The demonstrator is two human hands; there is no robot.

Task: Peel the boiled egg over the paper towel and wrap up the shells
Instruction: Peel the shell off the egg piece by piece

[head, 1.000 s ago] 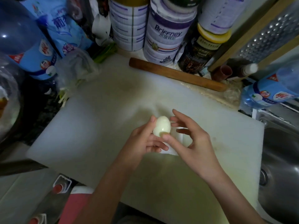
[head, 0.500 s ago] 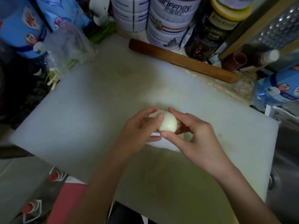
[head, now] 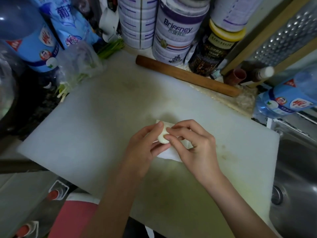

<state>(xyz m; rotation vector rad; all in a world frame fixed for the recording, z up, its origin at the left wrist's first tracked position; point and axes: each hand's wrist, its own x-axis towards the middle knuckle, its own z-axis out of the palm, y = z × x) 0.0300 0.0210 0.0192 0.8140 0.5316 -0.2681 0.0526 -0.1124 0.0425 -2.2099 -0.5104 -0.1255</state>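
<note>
The left hand (head: 144,148) cups the boiled egg (head: 163,136) with curled fingers, and the right hand (head: 197,145) pinches it between thumb and forefinger. The egg is held just above a folded paper towel (head: 169,154) on a white cutting board (head: 85,126). A wooden rolling pin (head: 187,75) lies along the board's far edge with tins (head: 176,35) behind it. A steel sink (head: 296,177) is to the right.

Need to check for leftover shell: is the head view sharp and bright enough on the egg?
Head view: dim light; egg soft-edged, half hidden between left hand and right hand, so its surface cannot be judged; the wide lens bows the cutting board.
</note>
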